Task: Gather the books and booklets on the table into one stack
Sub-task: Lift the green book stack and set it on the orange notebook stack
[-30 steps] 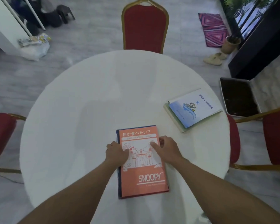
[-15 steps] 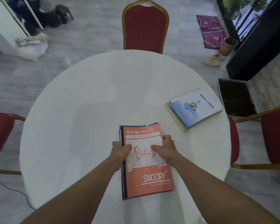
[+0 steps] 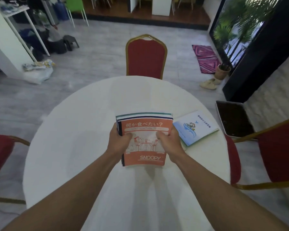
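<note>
Thumbs pressed down on the orange cover, the other fingers out of sight beneath: left hand (image 3: 118,140) gripping the left edge, right hand (image 3: 168,139) gripping the right edge. Between them a stack of booklets (image 3: 143,116), with an orange Snoopy booklet (image 3: 146,157) on top and dark blue and green edges fanned out past its far end. Held over the middle of the round white table (image 3: 73,147), a faint shadow on the cloth under the near end. Just right of the right hand, flat near the table's rim, a blue-and-white booklet (image 3: 197,127) on top of a green-edged one; contact with the held stack impossible to tell. Beyond the table a red chair (image 3: 146,55) with a gold frame. On the grey floor to the right a pink rug (image 3: 206,58), pale slippers (image 3: 208,84) and a potted plant (image 3: 223,71).
</note>
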Available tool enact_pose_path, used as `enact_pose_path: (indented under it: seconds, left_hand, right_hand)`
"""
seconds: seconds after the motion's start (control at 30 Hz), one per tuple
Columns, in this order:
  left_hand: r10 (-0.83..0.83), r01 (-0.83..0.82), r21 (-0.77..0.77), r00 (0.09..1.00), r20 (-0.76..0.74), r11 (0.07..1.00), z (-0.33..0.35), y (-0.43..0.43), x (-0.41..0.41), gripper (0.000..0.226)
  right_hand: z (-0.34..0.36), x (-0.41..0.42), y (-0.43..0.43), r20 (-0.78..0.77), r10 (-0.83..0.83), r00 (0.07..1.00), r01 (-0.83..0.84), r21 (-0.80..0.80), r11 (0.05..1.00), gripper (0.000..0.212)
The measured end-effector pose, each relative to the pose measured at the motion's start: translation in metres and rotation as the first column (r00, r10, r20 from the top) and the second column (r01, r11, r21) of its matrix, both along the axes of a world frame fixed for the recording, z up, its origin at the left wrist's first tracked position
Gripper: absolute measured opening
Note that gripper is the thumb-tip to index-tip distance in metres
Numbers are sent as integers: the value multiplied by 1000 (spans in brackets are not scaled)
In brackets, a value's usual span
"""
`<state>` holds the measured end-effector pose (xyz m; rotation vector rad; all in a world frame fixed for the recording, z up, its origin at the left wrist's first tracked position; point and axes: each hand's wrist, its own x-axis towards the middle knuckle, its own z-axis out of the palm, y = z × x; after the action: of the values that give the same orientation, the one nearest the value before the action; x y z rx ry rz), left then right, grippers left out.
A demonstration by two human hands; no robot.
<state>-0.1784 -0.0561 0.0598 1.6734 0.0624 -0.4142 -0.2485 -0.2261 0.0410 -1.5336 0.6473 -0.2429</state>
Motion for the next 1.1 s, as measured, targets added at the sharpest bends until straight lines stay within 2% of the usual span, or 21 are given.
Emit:
enact_pose_path:
  seconds: [0.2, 0.3, 0.43, 0.73, 1.1]
  left_hand:
    - [-111, 110, 14, 989, 102, 994, -18, 17, -8, 41]
    - [-212, 195, 106, 960, 183, 975, -33, 28, -10, 44]
    - [-387, 298, 293, 863, 325, 909, -52, 40, -16, 49]
    - [-374, 273, 325, 874, 309, 906, -55, 32, -4, 41]
    - [-382, 273, 389, 893, 237, 880, -68, 38, -10, 40]
  right_hand:
    - [-21, -19, 4, 9, 15, 1000, -14, -108, 994, 26]
    - [-33, -34, 2, -5, 111, 994, -110, -170, 979, 33]
    - [-47, -46, 4, -28, 226, 974, -227, -225, 947, 35]
    - [-48, -39, -4, -70, 222, 973, -232, -327, 916, 32]
    - [-50, -49, 2, -106, 241, 965, -261, -280, 924, 30]
